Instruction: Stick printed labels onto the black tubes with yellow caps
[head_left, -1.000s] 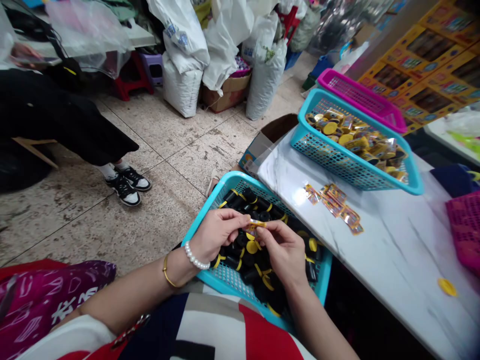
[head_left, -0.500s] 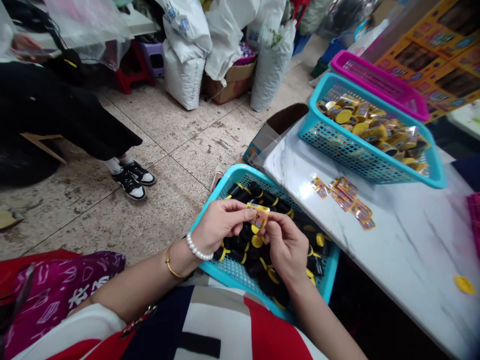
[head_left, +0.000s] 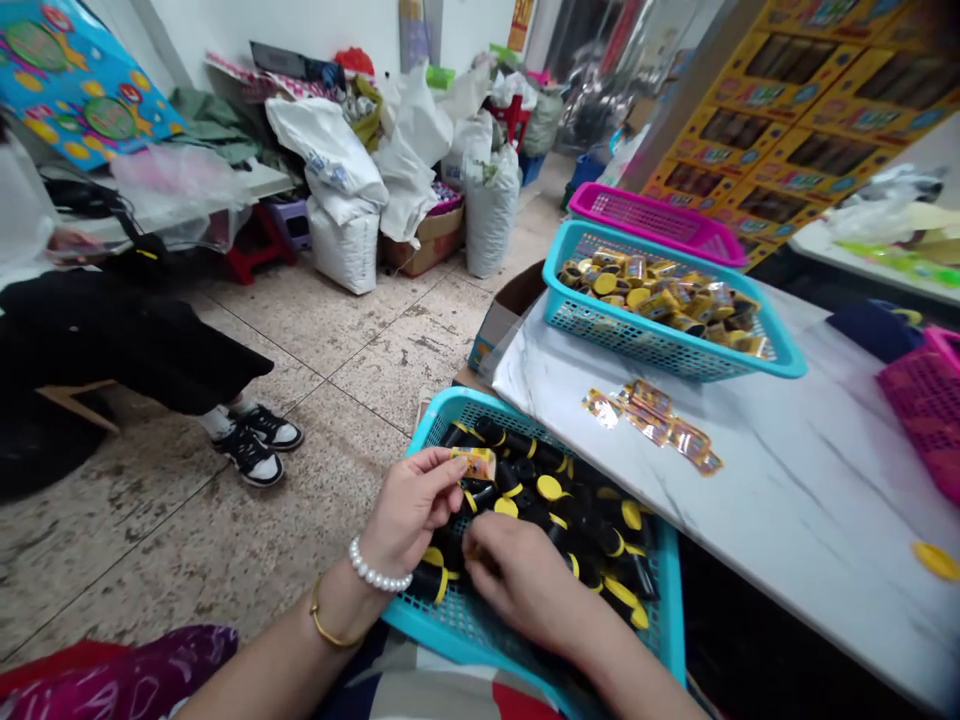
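My left hand (head_left: 420,500) pinches a small yellow printed plastic sleeve (head_left: 475,463) between thumb and fingers, above the basket. Lower and to its right, my right hand (head_left: 517,575) reaches down among black canisters with yellow lids (head_left: 525,440); its fingers are curled, and what they hold, if anything, is hidden. The canisters lie loose in a turquoise basket (head_left: 671,620) in front of me. On the marble-patterned table (head_left: 780,500) to the right lie several more flat printed sleeves (head_left: 652,410).
A second turquoise basket (head_left: 675,365) on the table holds sleeved canisters, with a pink basket (head_left: 660,222) behind it. A yellow lid (head_left: 936,561) lies near the table's right edge. Stacked yellow boxes (head_left: 750,140) rise behind. At left sits a person in black trousers (head_left: 142,340); white sacks (head_left: 341,230) stand beyond.
My right hand has left the sleeve and moved down among the canisters. My left hand still holds the sleeve, now a little lower and further left. The camera view has tilted up.
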